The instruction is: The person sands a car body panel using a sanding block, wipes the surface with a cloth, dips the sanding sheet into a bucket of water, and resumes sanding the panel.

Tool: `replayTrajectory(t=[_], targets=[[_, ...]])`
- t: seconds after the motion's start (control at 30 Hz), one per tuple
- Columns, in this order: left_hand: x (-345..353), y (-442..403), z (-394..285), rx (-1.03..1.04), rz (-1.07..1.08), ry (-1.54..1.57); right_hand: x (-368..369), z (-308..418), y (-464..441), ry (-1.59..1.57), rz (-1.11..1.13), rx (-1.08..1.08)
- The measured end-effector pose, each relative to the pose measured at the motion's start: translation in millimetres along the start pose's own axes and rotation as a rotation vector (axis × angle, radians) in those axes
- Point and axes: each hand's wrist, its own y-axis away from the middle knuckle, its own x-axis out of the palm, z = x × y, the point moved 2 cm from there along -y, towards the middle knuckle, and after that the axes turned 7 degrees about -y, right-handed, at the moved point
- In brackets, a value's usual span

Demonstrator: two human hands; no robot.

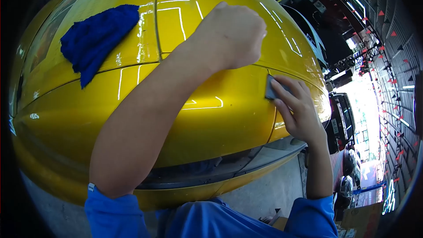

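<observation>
A glossy yellow car body [207,128] fills most of the view, with dark panel seams across it. My left hand [233,35] is closed in a fist above the upper panel, its knuckles toward the right; what it holds, if anything, is hidden. Lower right, my right hand [297,105] pinches a small grey block [272,89] between thumb and fingers, against the car surface beside a seam. A crumpled dark blue cloth [99,39] lies on the yellow surface at the upper left.
Beyond the car's right end stand a dark vehicle [341,121] and other vehicles near a bright opening. Cardboard boxes [362,218] are at the lower right. Small red flags hang along the right wall. Grey floor [282,172] shows below the car's edge.
</observation>
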Motion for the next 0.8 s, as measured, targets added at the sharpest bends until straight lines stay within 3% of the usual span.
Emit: replayTrajectory(t=[0.5,0.63,0.73,0.8], targets=[[-3.3,-4.2,-2.5,0.045,-0.048,0.049,-1.0,-13.3,-16.8,-0.043,-0.033,-0.049],[-7.2,-3.7,0.4,0.068,-0.075,0.081,-22.2,-6.8,10.4,0.012,0.07,0.001],[-14.9,-7.0,3.5,0.048,-0.044,0.067,-47.8,-8.8,45.3,-0.117,-0.182,0.054],[-16.6,-7.4,2.9,0.037,-0.006,0.075,-59.8,-8.5,72.3,-0.413,-0.393,0.157]])
